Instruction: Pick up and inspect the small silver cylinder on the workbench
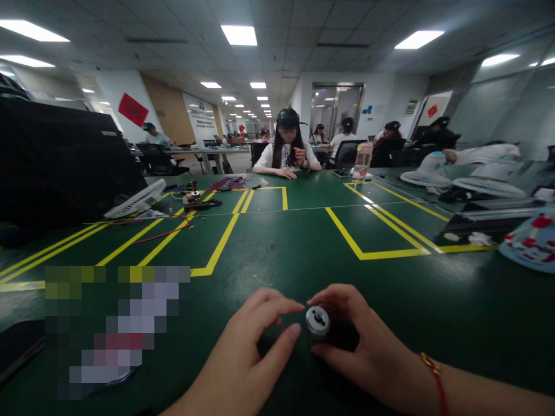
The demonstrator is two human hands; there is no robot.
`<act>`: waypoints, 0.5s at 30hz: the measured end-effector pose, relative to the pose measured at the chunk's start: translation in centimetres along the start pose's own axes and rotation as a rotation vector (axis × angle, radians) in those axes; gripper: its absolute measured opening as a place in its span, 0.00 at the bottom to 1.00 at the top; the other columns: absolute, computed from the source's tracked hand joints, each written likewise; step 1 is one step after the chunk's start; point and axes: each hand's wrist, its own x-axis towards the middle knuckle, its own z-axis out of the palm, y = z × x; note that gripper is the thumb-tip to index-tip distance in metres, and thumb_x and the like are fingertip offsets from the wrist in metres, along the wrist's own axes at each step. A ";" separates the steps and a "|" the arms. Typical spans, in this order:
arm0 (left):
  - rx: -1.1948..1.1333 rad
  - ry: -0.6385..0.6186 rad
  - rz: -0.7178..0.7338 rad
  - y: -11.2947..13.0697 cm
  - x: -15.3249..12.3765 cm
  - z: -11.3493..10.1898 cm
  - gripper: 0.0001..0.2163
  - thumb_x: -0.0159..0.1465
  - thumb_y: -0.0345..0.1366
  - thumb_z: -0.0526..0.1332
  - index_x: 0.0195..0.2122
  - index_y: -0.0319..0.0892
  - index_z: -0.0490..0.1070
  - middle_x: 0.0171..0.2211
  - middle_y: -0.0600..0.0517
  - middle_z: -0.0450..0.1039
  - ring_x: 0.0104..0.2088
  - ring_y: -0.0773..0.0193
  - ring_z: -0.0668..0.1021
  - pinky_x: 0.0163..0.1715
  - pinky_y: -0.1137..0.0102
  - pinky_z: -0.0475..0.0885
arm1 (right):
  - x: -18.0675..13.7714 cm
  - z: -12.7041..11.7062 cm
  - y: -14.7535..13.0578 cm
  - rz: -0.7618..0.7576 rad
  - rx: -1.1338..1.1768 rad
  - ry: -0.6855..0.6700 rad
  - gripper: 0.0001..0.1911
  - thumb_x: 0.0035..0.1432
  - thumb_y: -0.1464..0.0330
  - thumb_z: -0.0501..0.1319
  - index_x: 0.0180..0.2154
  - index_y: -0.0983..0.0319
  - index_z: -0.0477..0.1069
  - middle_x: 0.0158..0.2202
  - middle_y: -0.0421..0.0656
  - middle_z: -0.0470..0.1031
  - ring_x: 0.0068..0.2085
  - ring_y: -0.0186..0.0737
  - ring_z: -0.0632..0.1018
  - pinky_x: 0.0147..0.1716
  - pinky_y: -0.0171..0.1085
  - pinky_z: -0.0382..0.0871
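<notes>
A small silver metal motor (318, 321), a short cylinder with a dark centre and small holes on its top face, stands upright near the front of the green table. My right hand (353, 332) curls round it from the right, with the index finger at its far side and the thumb at its near side. Just to the left is my left hand (255, 335), its thumb and index finger apart, pointing at the motor without holding anything. A red cord bracelet circles my right wrist.
Yellow tape lines (394, 255) mark the green table (286, 248). Wires and small parts (195, 199) lie left of a black box (65, 162). A bottle (361, 162), white fans (427, 171) and a blue patterned item (533, 240) are at the right. A person (288, 144) sits opposite.
</notes>
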 end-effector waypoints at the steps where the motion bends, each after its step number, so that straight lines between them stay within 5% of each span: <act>1: -0.010 -0.024 0.022 0.6 0.7 0.3 0.10 0.65 0.31 0.59 0.44 0.50 0.75 0.41 0.52 0.73 0.42 0.61 0.75 0.44 0.68 0.71 | 0.1 0.0 -0.1 0.005 0.013 -0.002 0.25 0.52 0.70 0.64 0.50 0.58 0.57 0.47 0.41 0.70 0.47 0.30 0.74 0.49 0.33 0.70; 6: -0.030 -0.019 0.055 1.4 2.5 0.4 0.08 0.65 0.29 0.59 0.34 0.47 0.78 0.36 0.53 0.71 0.39 0.62 0.75 0.40 0.69 0.70 | 0.4 -0.1 -0.5 0.056 0.053 -0.032 0.23 0.52 0.68 0.64 0.48 0.59 0.59 0.44 0.40 0.71 0.44 0.29 0.75 0.45 0.32 0.71; 15: -0.060 -0.012 0.025 1.5 2.4 0.4 0.07 0.62 0.29 0.63 0.35 0.47 0.79 0.36 0.53 0.71 0.40 0.62 0.75 0.41 0.69 0.70 | 0.4 0.0 -0.3 0.050 0.042 -0.041 0.24 0.51 0.66 0.66 0.49 0.58 0.61 0.44 0.38 0.72 0.42 0.28 0.75 0.43 0.31 0.71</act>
